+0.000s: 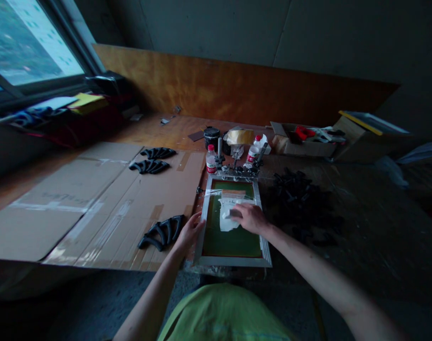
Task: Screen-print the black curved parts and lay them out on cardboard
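A screen-printing frame (266, 255) with a silver rim and green mesh lies flat before me. My left hand (189, 232) holds its left rim, fingers bent at the edge. Over the mesh, my right hand (250, 218) grips a small pale block (232, 214), whose exact kind I cannot make out. Beneath it spreads a white patch (227, 224), and a brownish strip (233, 193) lies just beyond. A metal hinge clamp (237, 172) stands at the frame's far end. Black curved handle-like pieces (161, 233) lie in a row beside my left hand.
Flattened cardboard (105, 208) covers the left of the table, with more black curved pieces (150, 166) on it. Dark pieces lie in a pile (301, 199) at right. Behind the clamp stand red-capped bottles (211, 160), a black tub (211, 137) and an open carton (304, 148).
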`<state>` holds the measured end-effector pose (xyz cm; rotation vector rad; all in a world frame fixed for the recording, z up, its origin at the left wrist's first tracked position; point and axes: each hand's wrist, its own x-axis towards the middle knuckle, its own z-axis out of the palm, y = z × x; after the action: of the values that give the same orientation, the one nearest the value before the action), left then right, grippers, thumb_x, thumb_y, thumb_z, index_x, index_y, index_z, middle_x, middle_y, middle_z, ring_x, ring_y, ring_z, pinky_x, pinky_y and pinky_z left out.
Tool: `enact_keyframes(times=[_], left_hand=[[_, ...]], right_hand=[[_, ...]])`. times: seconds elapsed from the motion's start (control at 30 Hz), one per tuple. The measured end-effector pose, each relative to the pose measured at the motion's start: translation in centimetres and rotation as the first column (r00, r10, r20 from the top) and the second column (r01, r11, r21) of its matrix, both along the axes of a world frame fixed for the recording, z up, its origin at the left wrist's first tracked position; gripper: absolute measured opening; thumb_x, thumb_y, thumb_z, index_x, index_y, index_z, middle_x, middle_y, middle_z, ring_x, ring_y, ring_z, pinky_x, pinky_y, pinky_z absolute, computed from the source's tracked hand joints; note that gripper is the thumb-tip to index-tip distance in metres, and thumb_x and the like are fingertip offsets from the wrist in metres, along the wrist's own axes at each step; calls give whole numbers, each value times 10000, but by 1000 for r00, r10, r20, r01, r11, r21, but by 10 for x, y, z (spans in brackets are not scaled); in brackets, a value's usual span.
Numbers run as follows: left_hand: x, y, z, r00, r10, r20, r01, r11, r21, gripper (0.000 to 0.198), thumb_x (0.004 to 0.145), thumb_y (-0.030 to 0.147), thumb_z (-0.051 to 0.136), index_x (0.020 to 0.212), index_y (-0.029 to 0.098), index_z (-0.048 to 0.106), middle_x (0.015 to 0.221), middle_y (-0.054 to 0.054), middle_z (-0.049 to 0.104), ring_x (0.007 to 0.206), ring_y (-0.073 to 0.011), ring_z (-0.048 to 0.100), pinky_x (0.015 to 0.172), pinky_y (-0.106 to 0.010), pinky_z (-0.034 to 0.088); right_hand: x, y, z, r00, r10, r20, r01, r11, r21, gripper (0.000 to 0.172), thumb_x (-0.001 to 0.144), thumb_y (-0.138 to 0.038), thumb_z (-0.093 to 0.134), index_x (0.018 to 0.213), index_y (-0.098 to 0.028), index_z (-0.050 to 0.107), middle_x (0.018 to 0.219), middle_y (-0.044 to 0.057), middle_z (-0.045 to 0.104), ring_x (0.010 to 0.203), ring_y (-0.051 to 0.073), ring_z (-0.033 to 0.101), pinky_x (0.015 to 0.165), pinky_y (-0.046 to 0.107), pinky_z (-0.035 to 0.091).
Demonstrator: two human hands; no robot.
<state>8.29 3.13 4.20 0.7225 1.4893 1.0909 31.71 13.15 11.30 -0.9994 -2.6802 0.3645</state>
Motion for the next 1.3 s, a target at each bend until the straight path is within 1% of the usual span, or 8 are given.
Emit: enact_keyframes(times=[0.3, 0.43, 0.6, 0.73, 0.83, 0.97, 1.07, 1.3], left_hand=[[-4, 15, 98, 998, 64, 12, -65, 987, 146, 663, 778, 676, 537, 1181, 160, 637, 878, -51, 705, 662, -146, 624, 541, -219, 463], [7, 47, 144, 980, 187, 73, -201, 904, 377, 609, 803, 676, 497, 1096, 162, 642, 1005, -83, 705, 826, -174, 663, 626, -234, 513], [16, 81, 168, 965, 208, 160, -260, 843, 470, 552, 846, 655, 459, 1093, 181, 596, 952, -94, 711, 853, -172, 675, 670, -265, 543], [38, 54, 130, 958, 223, 180, -271, 910, 315, 575, 822, 656, 506, 1126, 172, 572, 927, -107, 722, 724, -159, 677, 578, -238, 521], [70, 11, 82, 968, -94, 234, 125, 985, -120, 627, 708, 667, 644, 1029, 129, 622, 930, -171, 725, 701, -237, 697, 505, -292, 521], [92, -24, 43, 939, 2, 344, 55, 986, -157, 565, 746, 654, 619, 1015, 157, 606, 1073, -164, 706, 885, -255, 710, 639, -315, 566], [62, -28, 35, 945, 190, 266, -160, 978, -131, 513, 787, 627, 587, 1005, 163, 568, 1080, -144, 706, 824, -219, 720, 629, -286, 561], [-69, -79, -22, 786, 418, -454, -555, 801, -224, 552, 928, 558, 228, 994, 113, 549, 881, -196, 716, 687, -230, 721, 573, -311, 567]], right_hand=[[48, 103, 51, 758, -490, -431, 527, 849, -38, 493, 928, -527, 453, 1238, -166, 579, 827, 52, 682, 726, 182, 622, 691, 288, 458], [82, 97, 9, 689, -630, -358, 606, 772, -194, 461, 922, -554, 406, 950, -164, 649, 736, 41, 650, 686, 181, 606, 658, 290, 466], [45, 26, -57, 930, -367, 17, 367, 927, -74, 316, 848, -494, 619, 820, -179, 619, 909, 89, 654, 874, 210, 622, 772, 306, 473], [18, -7, -59, 915, -359, 186, 373, 927, -47, 186, 926, -349, 558, 883, -170, 584, 928, 119, 667, 913, 219, 632, 776, 299, 451], [2, -28, -47, 884, -449, 128, 464, 876, -129, 180, 972, -334, 470, 972, -178, 559, 905, 104, 679, 844, 205, 646, 704, 281, 439], [-15, -53, -42, 984, -151, -98, 139, 983, -118, 93, 948, -261, 513, 931, -203, 584, 933, 67, 669, 917, 190, 610, 788, 287, 455], [12, -36, -48, 989, -26, -148, 15, 997, -77, 144, 927, -158, 505, 962, -213, 633, 976, 50, 671, 979, 183, 585, 860, 302, 459], [157, 55, -105, 848, -380, 370, 370, 924, 99, 534, 752, 30, 515, 1227, -194, 612, 1283, 131, 592, 1201, 269, 495, 928, 402, 440]])
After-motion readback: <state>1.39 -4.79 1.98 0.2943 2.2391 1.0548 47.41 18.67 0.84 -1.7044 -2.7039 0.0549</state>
